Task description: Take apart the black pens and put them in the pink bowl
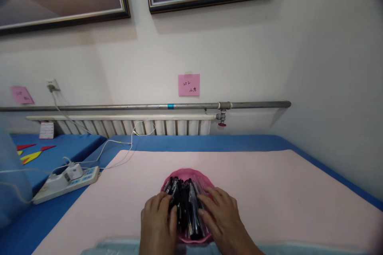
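Note:
A round pink dish (186,173) with a scalloped rim stands near the front edge of the table. Several pens lie lengthwise in it: black ones (184,207) at the left and middle, and clear plastic barrels (200,186) toward the right. My left hand (158,217) rests over the dish's left side, fingertips at the black pens, thumb apart from the index finger. From the right, my right hand (220,215) reaches over the rim with fingers spread, its tips touching the clear barrels. Neither hand has a pen lifted out.
A pink sheet (269,191) covers the blue tabletop (209,143). On the left lies a power strip (80,181) with plugged-in adapters and white cables. Behind the table are a radiator (167,125) and a pipe (191,106). Light-blue material (119,248) runs along the front edge.

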Action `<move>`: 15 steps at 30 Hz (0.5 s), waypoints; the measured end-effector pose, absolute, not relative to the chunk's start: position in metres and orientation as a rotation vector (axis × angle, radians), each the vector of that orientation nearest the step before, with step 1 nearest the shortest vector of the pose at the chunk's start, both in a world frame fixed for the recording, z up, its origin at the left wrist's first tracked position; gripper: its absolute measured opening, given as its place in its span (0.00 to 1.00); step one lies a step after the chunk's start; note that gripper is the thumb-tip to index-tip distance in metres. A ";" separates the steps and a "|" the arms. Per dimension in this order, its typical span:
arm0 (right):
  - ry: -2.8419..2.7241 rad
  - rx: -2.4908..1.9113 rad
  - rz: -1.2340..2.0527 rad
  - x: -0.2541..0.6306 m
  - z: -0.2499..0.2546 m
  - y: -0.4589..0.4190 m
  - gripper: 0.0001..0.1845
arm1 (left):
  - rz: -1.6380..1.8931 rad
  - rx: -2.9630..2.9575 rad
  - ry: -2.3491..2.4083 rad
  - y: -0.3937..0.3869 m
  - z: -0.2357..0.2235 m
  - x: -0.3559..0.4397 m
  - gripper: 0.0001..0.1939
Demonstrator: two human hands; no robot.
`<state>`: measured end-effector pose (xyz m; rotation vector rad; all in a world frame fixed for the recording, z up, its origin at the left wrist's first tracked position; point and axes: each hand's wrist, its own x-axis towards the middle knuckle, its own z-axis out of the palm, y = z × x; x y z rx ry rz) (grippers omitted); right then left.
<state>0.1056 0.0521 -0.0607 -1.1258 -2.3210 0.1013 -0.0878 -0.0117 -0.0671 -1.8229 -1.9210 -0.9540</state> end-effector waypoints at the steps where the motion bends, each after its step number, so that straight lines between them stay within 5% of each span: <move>1: -2.325 -1.131 0.100 0.105 -0.061 0.052 0.15 | -0.955 -1.782 -1.974 -0.011 -0.066 -0.090 0.11; 15: -2.156 -1.156 0.073 0.116 -0.079 0.057 0.17 | -0.758 -1.886 -2.324 -0.002 -0.063 -0.084 0.19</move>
